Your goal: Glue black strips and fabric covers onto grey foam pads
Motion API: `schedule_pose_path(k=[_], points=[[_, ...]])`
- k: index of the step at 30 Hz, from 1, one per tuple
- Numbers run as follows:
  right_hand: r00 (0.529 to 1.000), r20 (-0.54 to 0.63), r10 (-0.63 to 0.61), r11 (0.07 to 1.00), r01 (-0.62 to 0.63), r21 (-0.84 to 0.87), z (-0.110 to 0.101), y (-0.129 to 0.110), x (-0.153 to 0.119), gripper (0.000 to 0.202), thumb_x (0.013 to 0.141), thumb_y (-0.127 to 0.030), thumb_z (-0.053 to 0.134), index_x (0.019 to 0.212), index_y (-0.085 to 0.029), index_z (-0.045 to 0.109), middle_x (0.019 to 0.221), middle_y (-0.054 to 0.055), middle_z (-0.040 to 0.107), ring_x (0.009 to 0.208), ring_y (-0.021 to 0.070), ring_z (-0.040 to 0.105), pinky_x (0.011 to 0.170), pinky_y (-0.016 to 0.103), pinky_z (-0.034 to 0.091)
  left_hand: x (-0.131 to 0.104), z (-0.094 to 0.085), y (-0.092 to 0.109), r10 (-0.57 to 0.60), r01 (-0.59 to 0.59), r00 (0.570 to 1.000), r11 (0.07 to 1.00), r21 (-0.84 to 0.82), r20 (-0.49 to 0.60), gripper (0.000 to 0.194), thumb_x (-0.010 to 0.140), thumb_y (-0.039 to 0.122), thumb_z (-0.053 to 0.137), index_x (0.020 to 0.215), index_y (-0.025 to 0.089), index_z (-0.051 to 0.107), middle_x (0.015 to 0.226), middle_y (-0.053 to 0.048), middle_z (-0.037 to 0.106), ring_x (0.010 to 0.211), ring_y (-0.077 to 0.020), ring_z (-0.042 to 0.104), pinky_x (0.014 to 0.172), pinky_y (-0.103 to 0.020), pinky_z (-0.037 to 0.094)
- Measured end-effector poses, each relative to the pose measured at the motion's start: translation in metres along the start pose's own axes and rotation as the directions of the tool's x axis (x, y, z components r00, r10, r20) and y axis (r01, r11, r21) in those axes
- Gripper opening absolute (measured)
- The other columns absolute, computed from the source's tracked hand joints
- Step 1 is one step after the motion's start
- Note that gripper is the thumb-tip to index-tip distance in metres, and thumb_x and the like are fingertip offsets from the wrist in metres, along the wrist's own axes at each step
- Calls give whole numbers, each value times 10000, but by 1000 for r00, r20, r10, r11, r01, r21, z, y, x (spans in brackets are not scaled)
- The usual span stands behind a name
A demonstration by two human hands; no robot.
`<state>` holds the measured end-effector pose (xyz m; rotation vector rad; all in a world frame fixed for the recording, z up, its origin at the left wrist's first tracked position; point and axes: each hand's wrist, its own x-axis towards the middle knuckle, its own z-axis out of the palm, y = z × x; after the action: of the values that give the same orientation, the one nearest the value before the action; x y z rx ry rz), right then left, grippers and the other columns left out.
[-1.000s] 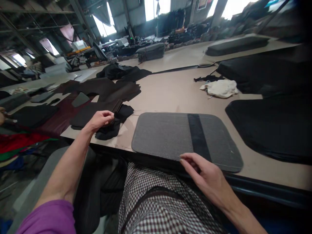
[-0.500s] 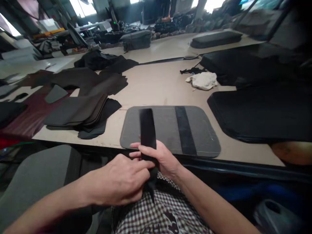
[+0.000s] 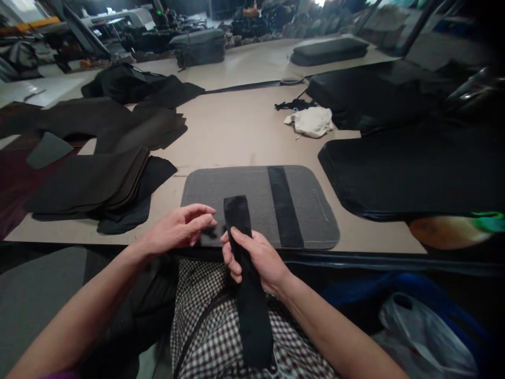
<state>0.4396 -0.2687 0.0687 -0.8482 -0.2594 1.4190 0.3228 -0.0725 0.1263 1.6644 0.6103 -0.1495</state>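
Right hand point(image 3: 262, 260): its grip is clamping on a dark strip point(image 3: 254, 331), the thumb pressing the upper face and the fingers curling round beneath, presumably for steadying a limp length below its free end.

Left hand point(image 3: 179, 229): fingers loosely bending, holding nothing visible, hovering beside the strip at the near edge of the desk point(image 3: 221, 131); whether it is touching anything below, one cannot tell.

Dark strip: lying partly before the desk's near edge, its squared upper end showing against the grey panel point(image 3: 232, 184), its lower length hanging over the person's checked garment point(image 3: 205, 326). Long axis running away from the body, the free end pointing to the far edge and leaning slightly left.

Grey panel: lying flat along the near edge, long axis running left to right, probably so placed for easy reach. A dark band point(image 3: 287, 210) is crossing its right half, slanting from far edge to near.

Outlying: brown-black pieces point(image 3: 87, 181) stacking up towards the near left corner; a black stack point(image 3: 402, 179) occupying the right side; a white cloth point(image 3: 311, 122) lying crumpled beyond the panel.
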Motion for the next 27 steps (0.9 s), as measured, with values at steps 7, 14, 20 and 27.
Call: schedule_pose_path(k=[7, 14, 20, 27], points=[[998, 7, 67, 997, -66, -38, 3, 9, -1, 462, 956, -571, 673, 1145, -158, 586, 882, 64, 731, 645, 148, 694, 618, 275, 579, 55, 0, 1, 44, -50, 998, 988, -149, -39, 393, 831, 509, 807, 922, 157, 659, 563, 50, 512, 437, -42, 391, 424, -156, 281], [972, -165, -168, 813, 42, -581, -16, 9, -20, 566, 1065, -505, 486, 1548, -263, 319, 1028, 54, 719, 823, 194, 752, 758, 346, 613, 108, -49, -12, 261, -200, 938, 944, 261, -228, 338, 909, 511, 679, 920, 174, 672, 696, 15, 591, 603, -108, 533, 565, -219, 389], [976, -127, -177, 712, 38, -701, -14, 14, -1, 437, 1083, -461, 404, 1450, -225, 383, 758, -48, 624, 554, 131, 664, 567, 251, 541, 164, -75, -23, 527, -238, 823, 657, 715, -210, 255, 984, 406, 580, 915, 187, 690, 897, -30, 686, 833, -179, 603, 794, -304, 443], [984, -57, -166, 676, 71, -733, -9, 7, 19, 253, 1082, -399, 391, 1253, -224, 456, 683, -70, 638, 494, 113, 622, 571, 243, 506, 195, -80, -24, 557, -214, 816, 542, 813, -157, 208, 1009, 366, 586, 910, 193, 647, 945, -55, 654, 922, -208, 601, 864, -328, 461]])
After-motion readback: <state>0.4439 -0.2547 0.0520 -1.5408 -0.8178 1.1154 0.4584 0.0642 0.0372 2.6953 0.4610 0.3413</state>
